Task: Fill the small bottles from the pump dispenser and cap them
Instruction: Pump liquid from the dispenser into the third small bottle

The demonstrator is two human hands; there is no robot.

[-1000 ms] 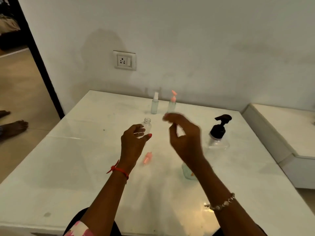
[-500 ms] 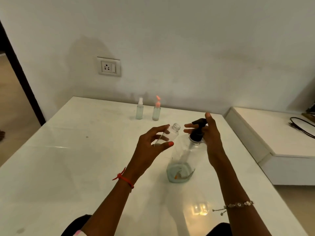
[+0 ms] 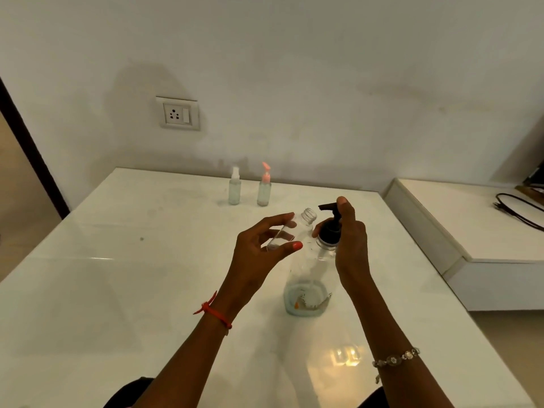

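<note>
Head view: nearest, the pump dispenser (image 3: 307,284) stands on the tabletop (image 3: 117,290), the right hand (image 3: 351,245) curled round its black pump, one finger on top. The left hand (image 3: 262,254) pinches the empty small bottle (image 3: 295,231), tilted, its neck aimed up-right and its mouth just left of the spout (image 3: 326,207). Two capped bottles (image 3: 234,188) stand far back.

clear uncapped small bottle (image 3: 294,229) tilted, mouth just below black-pumped dispenser (image 3: 312,278) spout.

**White table and what stands on it**

The glossy white table (image 3: 117,290) carries a clear pump dispenser (image 3: 309,290), upright near the middle. At the far edge stand two bottles side by side: a small bottle with a white spray cap (image 3: 234,189) and a small bottle with a pink pump (image 3: 264,191). A dark speck (image 3: 142,239) lies to the left.
</note>
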